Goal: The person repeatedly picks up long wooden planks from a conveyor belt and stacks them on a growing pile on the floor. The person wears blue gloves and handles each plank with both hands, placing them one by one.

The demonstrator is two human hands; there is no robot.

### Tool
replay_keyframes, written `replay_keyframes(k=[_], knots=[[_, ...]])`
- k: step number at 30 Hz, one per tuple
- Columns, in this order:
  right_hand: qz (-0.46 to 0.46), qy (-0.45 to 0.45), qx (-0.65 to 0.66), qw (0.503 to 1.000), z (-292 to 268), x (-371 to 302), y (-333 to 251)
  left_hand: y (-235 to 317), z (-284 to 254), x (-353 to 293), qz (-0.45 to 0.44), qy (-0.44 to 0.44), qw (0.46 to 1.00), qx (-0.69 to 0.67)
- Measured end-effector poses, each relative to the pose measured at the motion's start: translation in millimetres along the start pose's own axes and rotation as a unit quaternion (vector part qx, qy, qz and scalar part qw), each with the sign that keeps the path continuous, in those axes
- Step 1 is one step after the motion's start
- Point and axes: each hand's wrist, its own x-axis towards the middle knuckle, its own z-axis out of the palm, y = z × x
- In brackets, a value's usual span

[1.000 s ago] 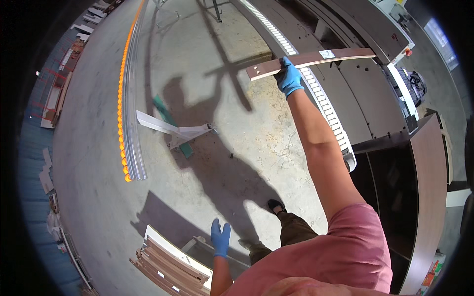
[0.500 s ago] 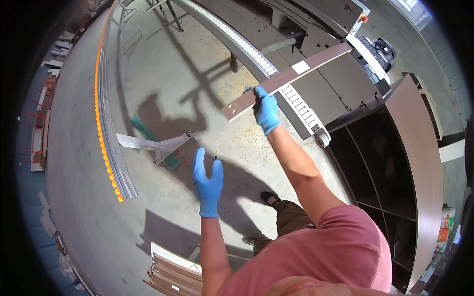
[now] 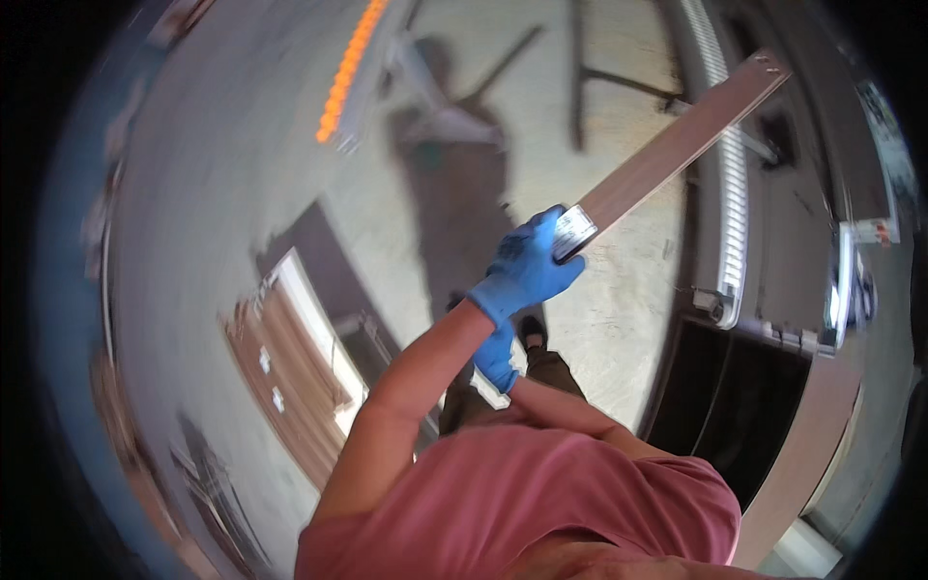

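Change: left hand [image 3: 527,266], bare of any load 0.5 s earlier, had closed around the board [image 3: 677,145] at its white label [image 3: 574,230]; the 2-spot end now pointed away.
Right hand [image 3: 497,360]: sat below the left, mostly hidden; couldn't tell if it gripped.
Board place: raised, slanting up-right, far end overlapping the roller track [image 3: 734,198] in view.
Board look: long, flat, brown, pale-edged.

Strongly lit grey floor [image 3: 217,203], dark shadows [image 3: 464,213] across | blurred blue band [image 3: 72,319] along left rim | dark-faced, brown-sided unit [image 3: 739,411] at lower right
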Motion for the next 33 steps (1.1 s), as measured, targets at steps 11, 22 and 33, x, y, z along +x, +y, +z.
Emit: replay_keyframes(k=[11, 22, 33], knots=[[0.014, -0.438, 0.003, 0.899, 164.1, -26.4, 13.1, -181.0, -197.1, -397.5, -0.235, 0.421, 0.874, 0.064], [0.076, -0.516, -0.26, 0.813, 448.8, -103.0, 214.6, -391.5, -224.7, -693.6, -0.512, 0.403, 0.751, 0.109], [0.111, -0.531, -0.516, 0.663, 371.2, -179.3, 266.4, -513.8, -232.7, -732.9, -0.527, 0.395, 0.728, 0.192]])
